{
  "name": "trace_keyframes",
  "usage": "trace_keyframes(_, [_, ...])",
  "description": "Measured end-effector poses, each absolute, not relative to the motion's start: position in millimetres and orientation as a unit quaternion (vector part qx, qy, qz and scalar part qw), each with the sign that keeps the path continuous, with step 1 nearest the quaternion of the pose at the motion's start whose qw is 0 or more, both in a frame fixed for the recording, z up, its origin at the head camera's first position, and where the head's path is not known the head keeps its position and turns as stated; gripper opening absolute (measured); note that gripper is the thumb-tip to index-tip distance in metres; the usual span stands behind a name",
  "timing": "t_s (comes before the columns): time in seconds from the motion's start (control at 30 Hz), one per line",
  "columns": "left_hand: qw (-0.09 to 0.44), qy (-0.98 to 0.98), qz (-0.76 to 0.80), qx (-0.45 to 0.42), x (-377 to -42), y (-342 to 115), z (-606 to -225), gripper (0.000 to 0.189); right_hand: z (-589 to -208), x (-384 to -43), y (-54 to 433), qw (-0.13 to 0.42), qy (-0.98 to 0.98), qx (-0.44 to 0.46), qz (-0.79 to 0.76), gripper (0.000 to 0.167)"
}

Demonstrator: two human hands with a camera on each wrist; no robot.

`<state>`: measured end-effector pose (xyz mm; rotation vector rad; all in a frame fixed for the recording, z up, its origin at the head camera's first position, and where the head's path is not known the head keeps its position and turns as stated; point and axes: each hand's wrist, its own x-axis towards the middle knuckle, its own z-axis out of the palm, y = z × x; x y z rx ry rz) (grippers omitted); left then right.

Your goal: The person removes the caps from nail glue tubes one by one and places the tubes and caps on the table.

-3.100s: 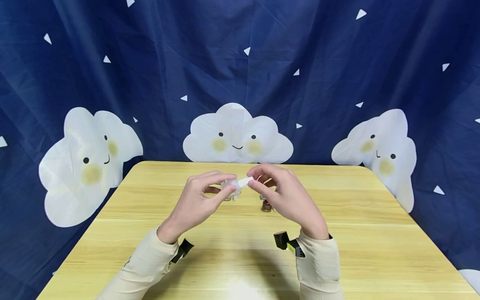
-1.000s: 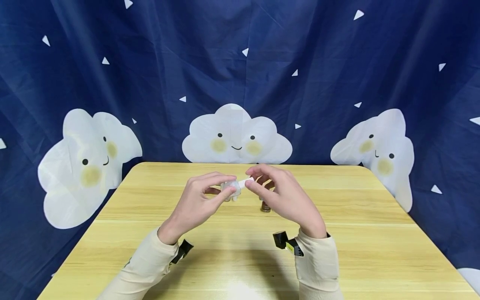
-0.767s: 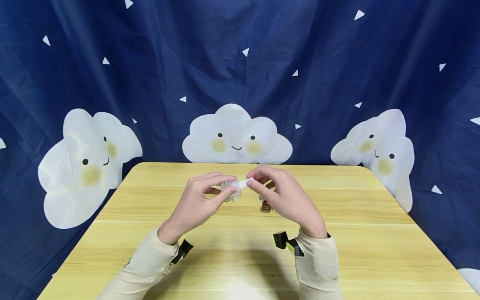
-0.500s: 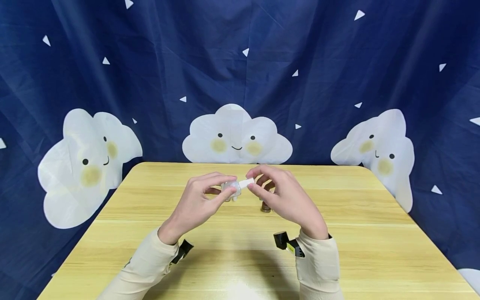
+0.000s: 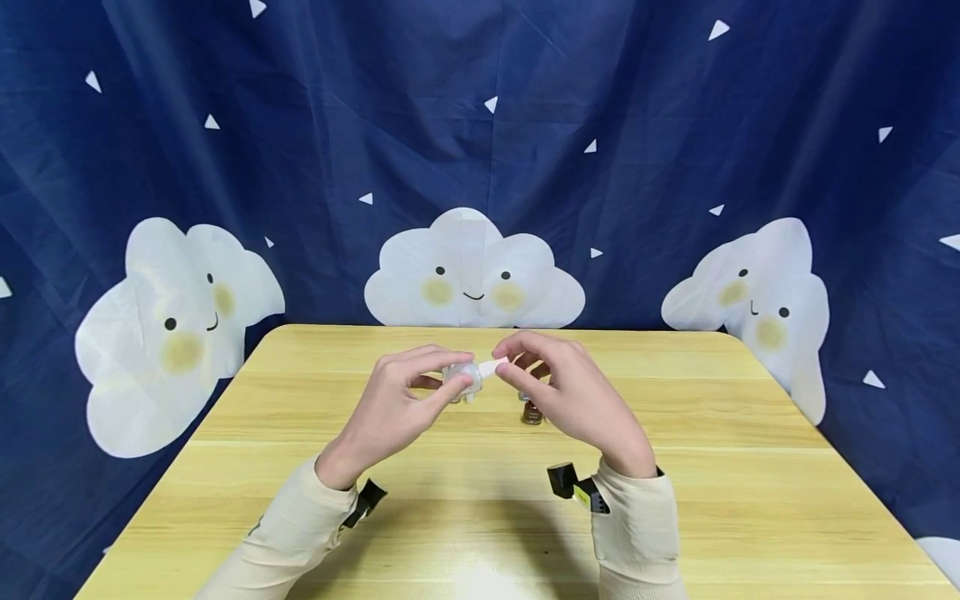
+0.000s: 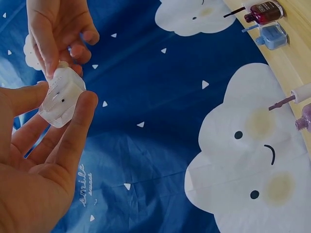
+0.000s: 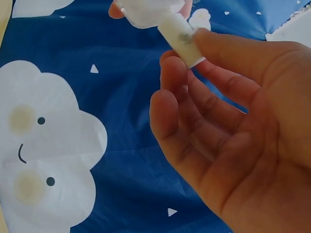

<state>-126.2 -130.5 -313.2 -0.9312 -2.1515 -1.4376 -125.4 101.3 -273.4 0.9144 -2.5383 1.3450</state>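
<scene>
Above the table, my left hand [image 5: 401, 400] holds a nail polish bottle [image 5: 465, 379] with pale, whitish contents between thumb and fingers. The bottle lies tilted sideways, its neck toward my right hand [image 5: 573, 396]. With thumb and fingertips, that hand pinches the white cap [image 5: 491, 367], which meets the neck of the bottle. In the left wrist view the bottle's base [image 6: 62, 99] faces the camera. The right wrist view shows the thumb on the side of the cap [image 7: 182, 40], fingers curled beneath.
A dark red nail polish bottle [image 6: 267, 12] and a light blue one [image 6: 273, 36] stand uncapped on the wooden table [image 5: 480, 467], brushes beside them. At the table's left lies a mauve brush [image 6: 283, 102] by a mauve bottle [image 6: 304, 119]. A blue cloud-print curtain [image 5: 480, 125] hangs behind.
My right thumb and fingertips have shifted back and forth slightly on the white cap. The bottle and my left hand have stayed almost in place.
</scene>
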Motion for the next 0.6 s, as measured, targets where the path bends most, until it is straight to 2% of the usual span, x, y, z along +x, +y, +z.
trace_keyframes(0.2, [0.194, -0.767, -0.514, -0.332, -126.3, -130.2, -314.0, 0.019, -273.7, -126.2, 101.9, 0.087, -0.851, 0.309, 0.416, 0.013])
trace_keyframes(0.33, [0.194, -0.767, -0.515, -0.330, -126.6, -129.9, -314.7, 0.020, -273.7, -126.1, 101.8, 0.071, -0.854, 0.291, 0.424, 0.015])
trace_keyframes(0.47, [0.192, -0.767, -0.516, -0.329, -126.8, -129.5, -315.0, 0.020, -273.6, -125.8, 101.7, 0.052, -0.850, 0.289, 0.438, 0.012])
trace_keyframes(0.6, [0.192, -0.768, -0.514, -0.329, -126.9, -129.4, -315.3, 0.020, -274.0, -126.2, 102.1, 0.066, -0.850, 0.304, 0.426, 0.008])
